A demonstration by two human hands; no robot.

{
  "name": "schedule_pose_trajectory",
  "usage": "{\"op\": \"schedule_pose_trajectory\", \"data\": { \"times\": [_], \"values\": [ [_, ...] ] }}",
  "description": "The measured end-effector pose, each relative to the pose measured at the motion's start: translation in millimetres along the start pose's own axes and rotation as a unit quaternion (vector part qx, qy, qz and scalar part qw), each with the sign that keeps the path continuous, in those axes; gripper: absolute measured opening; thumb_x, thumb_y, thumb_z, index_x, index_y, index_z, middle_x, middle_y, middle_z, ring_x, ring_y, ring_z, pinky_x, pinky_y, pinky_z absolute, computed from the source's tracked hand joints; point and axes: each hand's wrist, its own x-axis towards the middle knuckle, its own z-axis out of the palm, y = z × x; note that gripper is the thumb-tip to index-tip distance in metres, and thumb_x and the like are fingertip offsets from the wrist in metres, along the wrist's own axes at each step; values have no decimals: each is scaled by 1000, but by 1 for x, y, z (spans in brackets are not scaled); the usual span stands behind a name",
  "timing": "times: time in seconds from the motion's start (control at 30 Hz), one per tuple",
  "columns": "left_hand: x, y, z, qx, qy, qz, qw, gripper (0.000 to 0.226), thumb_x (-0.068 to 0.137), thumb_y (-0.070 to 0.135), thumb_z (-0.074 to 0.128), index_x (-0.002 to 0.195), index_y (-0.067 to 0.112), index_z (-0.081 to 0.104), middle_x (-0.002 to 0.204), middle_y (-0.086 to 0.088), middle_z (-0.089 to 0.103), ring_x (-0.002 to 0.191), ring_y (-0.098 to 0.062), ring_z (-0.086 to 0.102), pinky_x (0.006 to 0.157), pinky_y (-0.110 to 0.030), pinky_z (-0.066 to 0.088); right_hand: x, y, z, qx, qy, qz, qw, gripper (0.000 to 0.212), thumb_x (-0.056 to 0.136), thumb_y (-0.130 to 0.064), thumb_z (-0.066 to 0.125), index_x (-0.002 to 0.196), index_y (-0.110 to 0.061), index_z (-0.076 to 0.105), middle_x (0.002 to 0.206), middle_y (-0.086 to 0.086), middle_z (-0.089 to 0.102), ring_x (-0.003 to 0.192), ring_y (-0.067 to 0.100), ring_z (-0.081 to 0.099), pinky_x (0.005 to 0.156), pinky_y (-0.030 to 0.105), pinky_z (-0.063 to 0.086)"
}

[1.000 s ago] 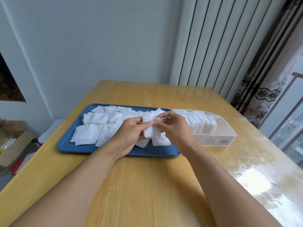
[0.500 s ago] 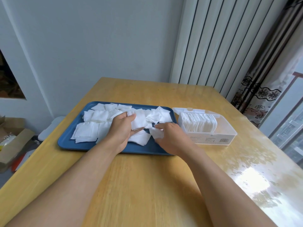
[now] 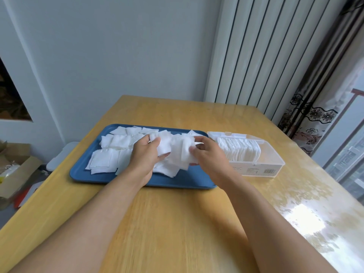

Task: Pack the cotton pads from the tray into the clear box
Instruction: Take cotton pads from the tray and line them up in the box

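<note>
A blue tray (image 3: 82, 172) on the wooden table holds several loose white square cotton pads (image 3: 102, 160). Over the tray's right half, my left hand (image 3: 144, 154) grips a small stack of pads (image 3: 164, 146) between thumb and fingers. My right hand (image 3: 208, 154) pinches another white pad (image 3: 183, 156) just right of that stack. The two held bunches touch in the middle. To the right of the tray stands the clear box (image 3: 273, 156), lid open, with a row of pads (image 3: 240, 150) standing upright in its left part.
The wooden table (image 3: 177, 223) stretches toward me with bare surface and glare at the right. A cardboard box (image 3: 13, 170) sits on the floor at the left. A white radiator (image 3: 266, 56) and a patterned curtain (image 3: 315, 115) stand behind the table.
Both hands lifted from the tray surface and came together. My right hand now pinches a pad picked from the tray; my left hand still holds its stack.
</note>
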Motion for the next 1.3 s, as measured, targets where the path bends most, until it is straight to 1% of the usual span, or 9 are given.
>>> {"op": "schedule_pose_trajectory", "data": {
  "times": [0.13, 0.3, 0.37, 0.47, 0.6, 0.67, 0.87, 1.1, 1.3],
  "values": [
    [6, 0, -3, 0, 46, 21, 999, 20, 103, 13, 50, 89, 1, 57, 100, -8, 54, 99, -20, 59, 83, -35, 62, -5, 6, 4, -245, -17, -33, 969, 51, 100, -20, 60, 148, -24, 44, 139, -1, 54, 120, 18, 56, 88, 26, 43],
    [6, -1, -3, -10, 39, 19, 999, 20, 104, 13, 50, 94, -1, 60, 105, -7, 60, 106, -25, 66, 80, -31, 62, -3, 10, 6, -257, 28, -51, 965, 49, 96, -13, 65, 142, -22, 53, 123, 2, 64, 102, 16, 58, 75, 26, 44],
    [5, -1, -2, 0, 29, 15, 999, 23, 105, 15, 51, 100, -6, 59, 105, -4, 62, 105, -26, 71, 89, -37, 61, -2, 7, 4, -237, 67, -72, 967, 38, 95, -14, 65, 132, -21, 62, 107, -1, 68, 96, 16, 61, 72, 27, 49],
    [5, -1, -2, 14, 13, 19, 1000, 27, 105, 15, 51, 105, -11, 59, 103, -5, 58, 99, -19, 66, 89, -38, 61, -1, 1, 0, -148, 104, -101, 978, 14, 96, -16, 64, 106, -25, 69, 84, -14, 64, 74, 3, 58, 57, 11, 40],
    [-1, 1, 1, 48, -19, 18, 999, 24, 106, 16, 51, 107, -2, 67, 105, -16, 72, 102, -28, 70, 87, -40, 62, -2, -6, -4, -9, 41, -116, 992, 16, 94, -20, 69, 83, -32, 68, 69, -18, 66, 57, 1, 55, 60, 22, 45],
    [-7, 3, 6, 68, -46, 9, 997, 23, 106, 16, 50, 107, 5, 71, 107, -15, 76, 100, -28, 73, 87, -41, 60, -4, -7, -2, 29, 4, -121, 992, 16, 93, -18, 73, 82, -30, 70, 70, -16, 68, 55, 4, 54, 62, 30, 48],
    [-23, 11, 13, 16, -144, -26, 989, 36, 102, -3, 39, 108, 8, 73, 100, -10, 76, 91, -20, 69, 76, -29, 59, -2, -6, 2, 89, 25, -89, 992, 14, 87, -16, 79, 88, -23, 67, 73, -8, 67, 52, -1, 54, 54, 18, 42],
    [-24, 13, 16, -54, -175, -70, 981, 44, 107, 35, 47, 119, -1, 69, 112, -19, 75, 106, -29, 73, 94, -40, 58, -1, -1, 5, 89, 44, -81, 992, 18, 84, -22, 82, 94, -24, 68, 81, -2, 72, 67, 8, 63, 65, 30, 50],
    [-22, 8, 15, -11, -137, -28, 990, 22, 105, 12, 52, 110, 1, 70, 112, -21, 75, 108, -34, 72, 94, -40, 58, 1, 2, 6, 45, 79, -84, 992, 21, 84, -30, 82, 97, -28, 65, 84, -6, 68, 65, 6, 60, 61, 29, 51]
  ]
}}
